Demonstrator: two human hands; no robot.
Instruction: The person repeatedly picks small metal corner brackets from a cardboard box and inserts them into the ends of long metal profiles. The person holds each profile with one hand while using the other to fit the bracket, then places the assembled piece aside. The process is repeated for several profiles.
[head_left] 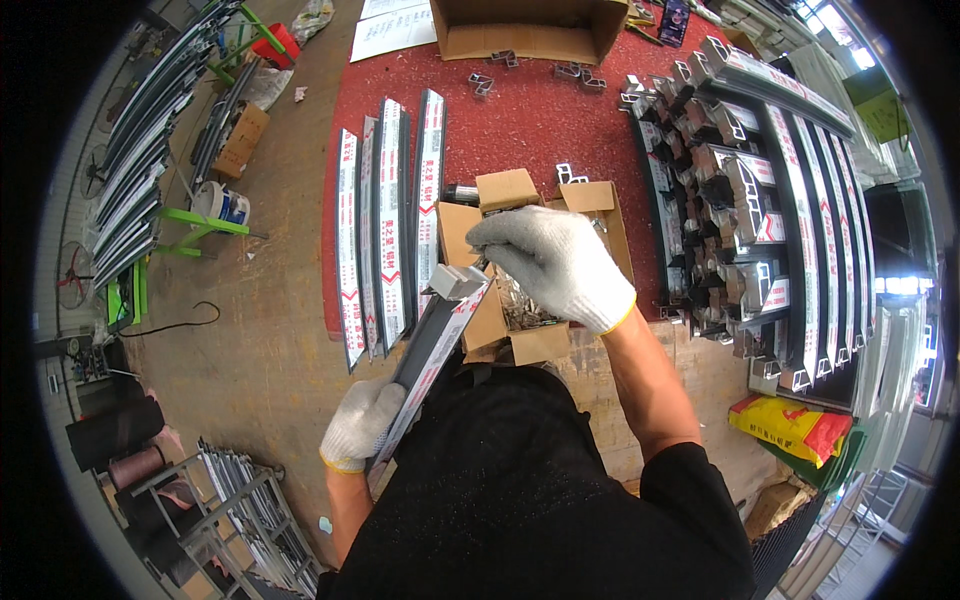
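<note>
My left hand (362, 422), in a white knit glove, is closed round the lower part of a dark grey metal profile (425, 350) with a printed protective film. The profile slants up and away from my body. A silvery metal corner piece (457, 283) sits at its upper end. Just above that end, my right hand (555, 262), gloved too, has its fingers pinched together; what they hold is mostly hidden. Beneath the right hand stands an open cardboard box (484, 318) with many small metal parts (522, 308) inside.
Several filmed profiles (392, 230) lie left of the box on the red-topped table (540, 125). A tall stack of profiles (745, 200) stands at the right. Loose corner pieces (580, 75) lie near a larger carton (530, 42) at the back. Racks of profiles (165, 130) stand leftward.
</note>
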